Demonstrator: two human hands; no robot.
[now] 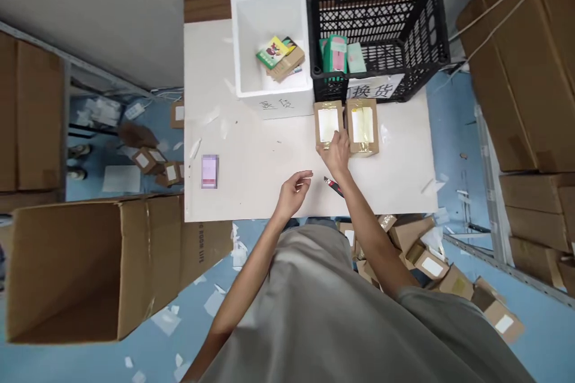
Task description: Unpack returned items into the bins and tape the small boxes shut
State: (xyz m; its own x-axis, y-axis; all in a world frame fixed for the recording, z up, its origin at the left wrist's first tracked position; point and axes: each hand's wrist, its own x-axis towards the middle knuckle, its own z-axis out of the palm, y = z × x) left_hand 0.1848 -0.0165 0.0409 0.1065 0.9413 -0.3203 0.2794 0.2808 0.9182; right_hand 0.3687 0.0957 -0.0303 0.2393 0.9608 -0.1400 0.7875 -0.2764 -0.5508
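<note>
Right hand (335,153) at left taped carton's (328,121) near end, can't tell if I'm gripping; left hand (293,192) empty, loosely curled.

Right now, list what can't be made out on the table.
Head view: far end of the cutter, hidden by the right forearm.
Head view: near edge of the left box, partly covered by the right hand.
Head view: print on the right box, too small.
Head view: details of the purple item, blurred.
</note>
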